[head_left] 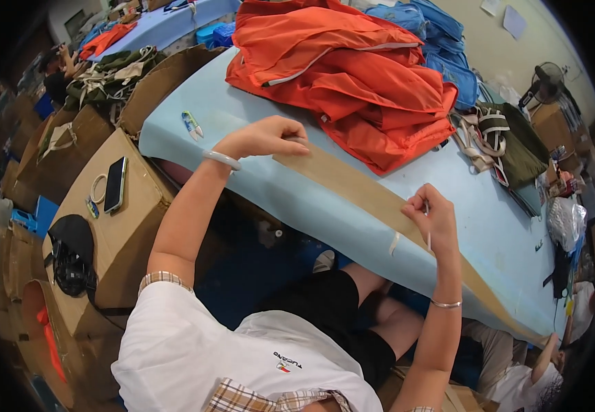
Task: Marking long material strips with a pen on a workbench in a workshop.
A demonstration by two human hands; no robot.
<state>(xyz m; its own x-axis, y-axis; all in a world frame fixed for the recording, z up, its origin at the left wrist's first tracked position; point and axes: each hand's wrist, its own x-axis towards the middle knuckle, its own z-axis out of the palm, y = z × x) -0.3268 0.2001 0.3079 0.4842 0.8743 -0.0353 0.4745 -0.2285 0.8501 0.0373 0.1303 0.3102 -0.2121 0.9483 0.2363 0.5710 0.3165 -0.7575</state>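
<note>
My left hand point(280, 137), a bangle on its wrist, has curled, pinched fingers over the upper end of a long tan strip point(349, 182) lying along the pale blue table point(180, 151); what they hold is unclear. My right hand point(426, 213) is closed around a thin pale stick-like item point(428, 242), above the strip farther right. A small printed tube-like item point(191, 125) lies left of my left hand. A heap of orange fabric point(338, 89) with white zips sits behind the strip.
Left, a cardboard box point(136, 216) holds a phone point(115, 184), a roll point(97, 189) and black bag point(71, 254). Blue bundles point(448, 72), olive fabric point(517, 151) and a fan point(546, 86) stand behind. People work at upper left point(57, 82) and lower right point(524, 378).
</note>
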